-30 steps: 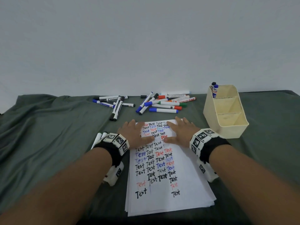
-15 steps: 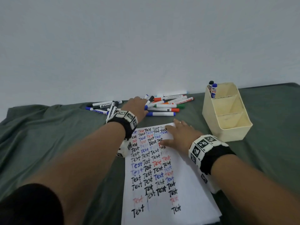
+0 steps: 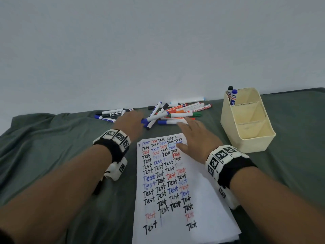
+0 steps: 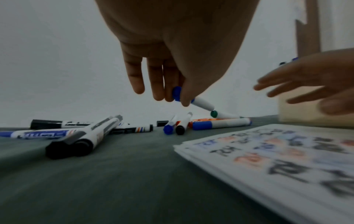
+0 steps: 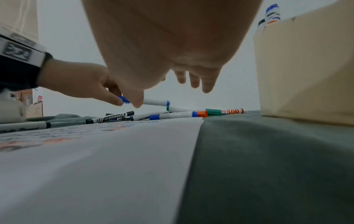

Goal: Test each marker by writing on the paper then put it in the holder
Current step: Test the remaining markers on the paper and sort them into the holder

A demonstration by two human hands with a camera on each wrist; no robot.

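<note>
left hand [image 4: 172,63] pinches a blue marker [image 4: 193,100] by its cap, off the pile at the table's far edge. right hand [image 3: 195,138] flat, fingers spread over the paper [image 3: 175,191]. cap could pop off mid-lift.

A big plain white wall [image 3: 158,50] is filling the back of the room. A dark green cloth [image 3: 44,147] is covering the table and is lying in soft folds on the left. Soft, even light is falling everywhere.
</note>
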